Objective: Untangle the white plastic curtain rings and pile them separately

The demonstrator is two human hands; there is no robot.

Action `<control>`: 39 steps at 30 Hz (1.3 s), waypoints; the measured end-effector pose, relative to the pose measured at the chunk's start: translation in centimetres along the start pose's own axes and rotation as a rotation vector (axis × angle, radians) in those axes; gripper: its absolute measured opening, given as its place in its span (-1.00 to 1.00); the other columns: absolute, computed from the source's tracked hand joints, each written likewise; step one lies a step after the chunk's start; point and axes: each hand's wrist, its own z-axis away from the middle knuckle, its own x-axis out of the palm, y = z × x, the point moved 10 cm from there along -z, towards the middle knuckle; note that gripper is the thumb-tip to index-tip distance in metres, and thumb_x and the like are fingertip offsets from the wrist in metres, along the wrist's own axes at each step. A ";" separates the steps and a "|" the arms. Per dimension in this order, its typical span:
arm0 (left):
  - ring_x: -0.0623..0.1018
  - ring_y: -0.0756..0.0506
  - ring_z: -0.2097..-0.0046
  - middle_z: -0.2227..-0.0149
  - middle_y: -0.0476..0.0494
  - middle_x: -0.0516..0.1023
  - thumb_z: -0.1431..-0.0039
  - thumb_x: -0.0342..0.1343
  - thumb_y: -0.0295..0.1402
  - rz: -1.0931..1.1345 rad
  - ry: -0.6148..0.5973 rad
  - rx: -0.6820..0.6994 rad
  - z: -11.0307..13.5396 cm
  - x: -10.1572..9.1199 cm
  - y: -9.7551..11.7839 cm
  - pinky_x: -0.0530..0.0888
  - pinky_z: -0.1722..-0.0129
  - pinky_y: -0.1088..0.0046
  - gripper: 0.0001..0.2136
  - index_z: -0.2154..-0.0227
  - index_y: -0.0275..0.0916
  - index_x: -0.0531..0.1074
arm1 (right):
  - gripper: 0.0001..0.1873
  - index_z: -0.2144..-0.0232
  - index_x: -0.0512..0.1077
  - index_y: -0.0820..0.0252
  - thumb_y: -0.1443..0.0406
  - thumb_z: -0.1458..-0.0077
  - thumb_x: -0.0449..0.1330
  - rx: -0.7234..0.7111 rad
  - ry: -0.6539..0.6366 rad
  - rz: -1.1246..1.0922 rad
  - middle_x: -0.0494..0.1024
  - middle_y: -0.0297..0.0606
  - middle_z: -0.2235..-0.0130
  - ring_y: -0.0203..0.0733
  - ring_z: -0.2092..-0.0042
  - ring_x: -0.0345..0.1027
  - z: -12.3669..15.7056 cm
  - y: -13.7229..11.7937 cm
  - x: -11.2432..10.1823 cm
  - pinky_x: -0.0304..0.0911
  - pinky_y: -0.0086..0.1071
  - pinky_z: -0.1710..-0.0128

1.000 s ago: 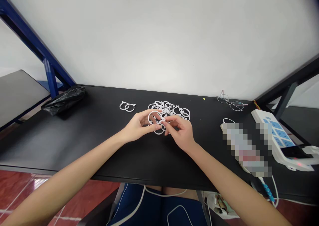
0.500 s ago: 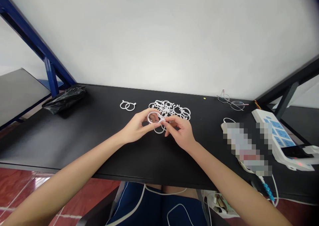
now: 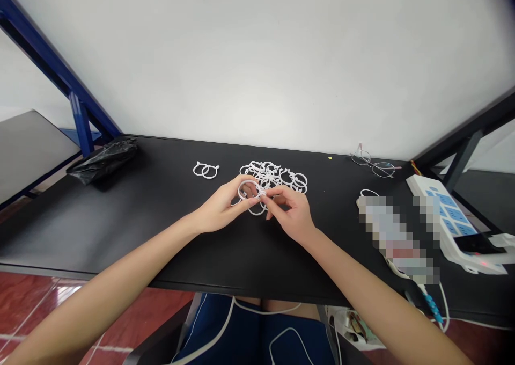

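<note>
Between my two hands is a white plastic ring (image 3: 240,187) with small knobs at its ends, like a curtain ring. My left hand (image 3: 223,204) pinches it from the left, thumb below and fingers behind. At the ring's right side, by the knobbed ends, the fingertips of my right hand (image 3: 292,210) are pinched on it. Just behind and partly under my hands lies a pile of similar white rings (image 3: 269,173), several of them overlapping. A pair of overlapping white rings (image 3: 210,172) lies apart, left of the pile.
A crumpled black plastic bag (image 3: 105,160) lies at the table's left end. Eyeglasses (image 3: 372,162) rest near the wall at right. A white power strip (image 3: 450,220) and a blurred-out device (image 3: 396,241) with cables lie at the right. The black table (image 3: 161,204) meets the wall behind.
Both hands stay almost in place on the ring. The fingertips have shifted very slightly at its knobbed ends. The pile and the separate pair look unchanged.
</note>
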 end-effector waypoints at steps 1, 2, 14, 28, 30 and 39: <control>0.46 -0.01 0.22 0.20 -0.09 0.47 -0.34 -0.01 -0.24 0.000 0.001 0.000 0.0 0.0 0.0 0.41 0.17 0.44 -0.75 0.01 -0.23 0.24 | -0.90 0.32 0.44 0.16 0.24 -0.17 0.22 -0.004 0.003 0.004 0.48 -0.43 0.53 -0.33 0.59 0.43 0.0 -0.1 0.0 0.32 -0.44 0.51; 0.46 -0.01 0.22 0.20 -0.09 0.47 -0.34 -0.01 -0.24 0.001 0.001 -0.001 0.0 0.0 0.0 0.41 0.17 0.43 -0.75 0.01 -0.23 0.24 | -0.90 0.31 0.44 0.16 0.24 -0.18 0.22 -0.011 0.008 0.010 0.49 -0.42 0.52 -0.34 0.59 0.43 0.0 -0.2 0.0 0.32 -0.44 0.51; 0.46 -0.02 0.21 0.22 -0.09 0.46 -0.32 0.01 -0.24 0.048 -0.004 -0.008 0.1 0.1 0.2 0.41 0.21 0.44 -0.74 0.01 -0.23 0.23 | -0.83 0.26 0.28 0.15 0.23 -0.34 -0.04 -0.102 -0.150 0.198 0.49 -0.35 0.43 -0.39 0.53 0.32 0.2 -0.6 1.3 0.24 -0.49 0.49; 0.47 0.00 0.25 0.21 -0.08 0.44 -0.23 0.13 -0.26 0.361 -0.051 -0.083 -0.1 0.7 -0.6 0.47 0.20 0.45 -0.72 0.06 -0.23 0.33 | -0.82 0.33 0.26 0.13 0.25 -0.34 -0.04 -0.151 -0.145 0.190 0.37 -0.42 0.50 -0.40 0.55 0.25 0.5 -1.3 1.2 0.19 -0.48 0.49; 0.47 0.00 0.25 0.22 -0.09 0.44 -0.20 0.17 -0.26 0.402 -0.056 -0.095 -0.2 0.7 -0.7 0.48 0.20 0.44 -0.71 0.07 -0.25 0.35 | -0.81 0.34 0.25 0.13 0.24 -0.34 -0.04 -0.149 -0.152 0.193 0.35 -0.43 0.51 -0.39 0.56 0.23 0.6 -1.3 1.2 0.18 -0.48 0.50; 0.46 -0.01 0.25 0.21 -0.11 0.45 -0.18 0.19 -0.24 0.404 -0.048 -0.106 -0.1 0.4 -0.8 0.48 0.18 0.41 -0.65 0.02 -0.25 0.37 | -0.84 0.30 0.25 0.12 0.24 -0.34 -0.05 -0.152 -0.172 0.190 0.38 -0.42 0.49 -0.39 0.55 0.23 0.7 -1.3 1.4 0.19 -0.47 0.49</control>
